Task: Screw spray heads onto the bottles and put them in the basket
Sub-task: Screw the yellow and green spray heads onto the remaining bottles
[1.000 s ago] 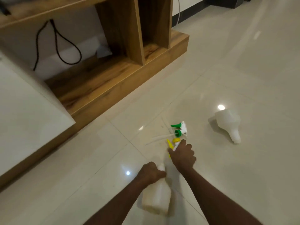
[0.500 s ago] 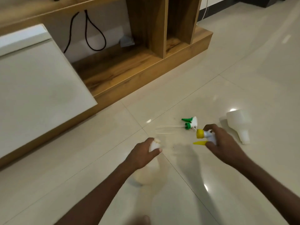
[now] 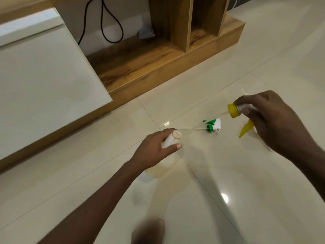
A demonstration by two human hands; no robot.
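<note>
My left hand (image 3: 154, 152) grips the neck of a white plastic bottle (image 3: 162, 167) that stands on the tiled floor, its open mouth bare and tilted toward the right. My right hand (image 3: 270, 120) holds a spray head with a yellow collar and yellow trigger (image 3: 233, 110) up in the air, to the right of the bottle and apart from it. A second spray head, green and white (image 3: 213, 126), lies on the floor between my hands, with its thin dip tube pointing left toward the bottle. No basket is in view.
A low wooden shelf unit (image 3: 158, 67) with upright dividers runs along the far side, a black cable (image 3: 110, 23) hanging behind it. A large white panel (image 3: 44, 76) leans at the left. A bare foot (image 3: 149, 231) shows at the bottom edge.
My left hand has stood the lying bottle upright by its neck. My right hand picked the yellow spray head off the floor and lifted it up to the right. The other bottle is out of sight.
</note>
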